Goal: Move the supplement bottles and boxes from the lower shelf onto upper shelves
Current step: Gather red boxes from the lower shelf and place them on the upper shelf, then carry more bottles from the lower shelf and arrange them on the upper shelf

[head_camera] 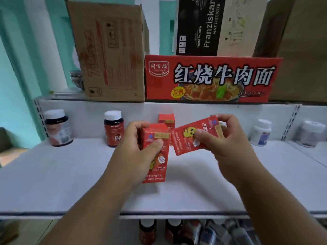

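Fingers of our left hand (139,144) curl round an upright red box (156,156), thumb pressed across its front face and the other fingers wrapped behind its left edge. Our right hand (223,138) pinches a second red box (192,137), thumb on the printed front and fingers hooked over its far end; this box is tilted, its right end raised. Both boxes are held over the middle of the white shelf (70,174), and their near corners come just beside each other, though we cannot tell if they touch.

Behind the two, a third red box (166,119) stands against the back panel. To the left on the same shelf stand a dark bottle with a white cap (113,128) marked "Fe" and, nearer the left edge, a wider dark jar (58,128). To the right, well apart from our hands, stand a white bottle (261,132) and a blurred jar (309,133). Between these groups the shelf surface lies bare, with broad room toward its front edge.

Below that front edge, on the lower shelf, we see the tops of more dark bottles (147,230) and blurred packets. On the shelf above sit a brown carton (113,50), a red noodle carton (212,78) and a black and tan carton (208,25).
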